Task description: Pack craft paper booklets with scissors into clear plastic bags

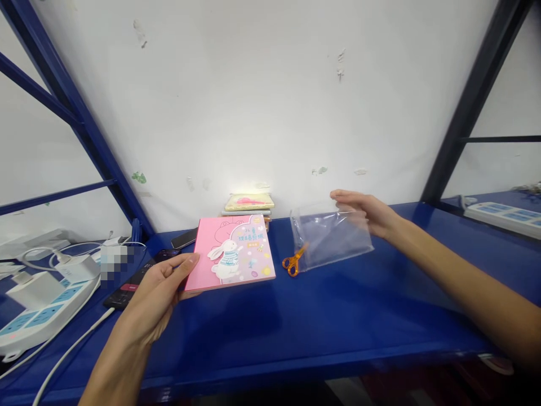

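My left hand (163,287) grips the lower left edge of a pink square booklet (239,254), thumb on top. A white rabbit in a striped top and blue lettering decorate its cover. Over on the right, my right hand (369,214) is at the upper right edge of a clear plastic bag (333,239), its fingers partly behind the film. The bag looks raised at its back edge. Small orange scissors (292,264) lie at the bag's left side, handles toward me; their blades overlap the film, and I cannot tell whether they are inside it.
Behind the booklet, a small stack (249,201) of packets stands against the wall. At left are a power strip (46,313) with chargers, white cables and a dark phone (127,287). Another power strip (507,217) sits far right. Metal posts flank the blue table (270,332).
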Available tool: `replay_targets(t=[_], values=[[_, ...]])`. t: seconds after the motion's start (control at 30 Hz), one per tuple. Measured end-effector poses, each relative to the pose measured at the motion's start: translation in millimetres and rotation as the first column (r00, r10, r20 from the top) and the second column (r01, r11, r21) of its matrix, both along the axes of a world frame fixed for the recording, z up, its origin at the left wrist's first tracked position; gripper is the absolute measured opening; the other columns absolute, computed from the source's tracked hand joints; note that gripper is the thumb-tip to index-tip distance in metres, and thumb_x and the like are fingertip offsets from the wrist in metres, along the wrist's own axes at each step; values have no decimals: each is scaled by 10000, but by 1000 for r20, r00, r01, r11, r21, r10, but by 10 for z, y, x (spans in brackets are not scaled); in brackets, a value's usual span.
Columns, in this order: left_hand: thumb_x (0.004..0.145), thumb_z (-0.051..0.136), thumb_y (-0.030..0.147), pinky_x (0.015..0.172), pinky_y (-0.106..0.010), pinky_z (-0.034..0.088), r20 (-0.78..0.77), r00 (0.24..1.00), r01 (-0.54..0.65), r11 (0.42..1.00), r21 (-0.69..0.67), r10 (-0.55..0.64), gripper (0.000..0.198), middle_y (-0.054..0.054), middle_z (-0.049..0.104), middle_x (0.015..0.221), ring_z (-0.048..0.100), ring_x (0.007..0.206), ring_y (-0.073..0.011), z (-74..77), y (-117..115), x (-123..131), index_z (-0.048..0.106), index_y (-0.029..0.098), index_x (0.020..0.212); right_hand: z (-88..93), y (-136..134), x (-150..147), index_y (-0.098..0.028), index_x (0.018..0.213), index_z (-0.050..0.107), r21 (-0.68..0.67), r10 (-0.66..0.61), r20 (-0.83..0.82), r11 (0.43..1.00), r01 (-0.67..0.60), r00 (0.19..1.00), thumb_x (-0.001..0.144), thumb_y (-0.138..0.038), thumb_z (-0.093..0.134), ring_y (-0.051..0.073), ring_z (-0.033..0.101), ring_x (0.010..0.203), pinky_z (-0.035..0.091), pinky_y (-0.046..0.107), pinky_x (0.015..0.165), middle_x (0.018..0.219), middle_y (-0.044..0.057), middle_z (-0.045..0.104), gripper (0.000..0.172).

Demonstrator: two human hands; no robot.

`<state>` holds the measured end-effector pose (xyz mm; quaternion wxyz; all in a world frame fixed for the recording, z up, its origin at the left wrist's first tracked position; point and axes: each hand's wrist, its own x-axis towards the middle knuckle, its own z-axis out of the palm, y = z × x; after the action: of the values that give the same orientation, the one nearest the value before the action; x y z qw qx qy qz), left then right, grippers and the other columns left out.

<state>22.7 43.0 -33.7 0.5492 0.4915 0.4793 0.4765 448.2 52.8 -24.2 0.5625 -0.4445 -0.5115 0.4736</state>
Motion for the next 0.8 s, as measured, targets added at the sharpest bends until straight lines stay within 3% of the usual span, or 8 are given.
replay_targets(t=[0.27,0.33,0.4,0.5,0.57,0.67,0.73,0.8], values=[[642,913,228,598,-215,633,50,998,33,999,-33,-31,324,-68,820,829,743,609,-174,-2,-1,18,766,150,920,-160,182,166,-197,983,652,97,-371,208,929,358,905,806,-288,671,103,302,430,256,246,418,526,-65,383,200],[634,919,230,572,-218,628,55,998,44,998,-41,-42,340,-67,818,813,738,590,-175,-8,-8,26,763,147,925,-244,236,237,-184,1052,665,134,-485,509,861,491,711,834,-327,645,154,465,511,367,275,494,592,-2,534,262],[641,916,234,562,-219,623,59,997,57,997,-44,-54,348,-69,818,824,739,591,-178,-17,-17,40,762,147,941,-315,260,269,-167,1155,658,282,-538,760,778,561,364,875,-380,609,267,616,740,468,366,643,804,110,681,355],[679,895,257,592,-231,627,54,995,83,995,-49,-80,350,-78,821,886,750,632,-185,-33,-33,82,762,148,984,-356,231,183,-129,1175,667,557,-610,792,706,437,-26,952,-446,506,405,594,1073,470,486,818,1120,235,682,420],[706,879,288,606,-240,627,31,995,100,994,-47,-99,354,-80,820,923,752,656,-189,-53,-41,124,761,154,1012,-348,174,15,-143,1049,712,517,-579,810,778,358,89,1005,-505,405,368,635,1002,475,454,805,1034,211,712,477],[751,849,354,643,-245,622,-9,991,135,991,-27,-135,358,-78,816,955,753,708,-188,-102,-46,206,759,161,1038,-362,48,-365,-162,909,737,146,-196,770,981,131,607,1014,-669,266,203,630,603,450,322,609,707,99,699,700],[784,819,403,668,-249,618,-22,984,175,984,-16,-176,376,-82,812,970,751,743,-188,-147,-52,275,753,154,1059,-419,-41,-627,-153,927,748,-79,191,608,980,-181,770,987,-745,208,140,546,468,324,258,455,636,70,667,803],[813,785,444,668,-252,614,-41,976,214,977,-16,-214,410,-91,808,992,747,759,-187,-195,-61,348,743,143,1088,-499,-112,-824,-135,873,736,-192,454,441,890,-413,774,956,-782,285,104,505,433,216,227,397,636,69,663,793]])
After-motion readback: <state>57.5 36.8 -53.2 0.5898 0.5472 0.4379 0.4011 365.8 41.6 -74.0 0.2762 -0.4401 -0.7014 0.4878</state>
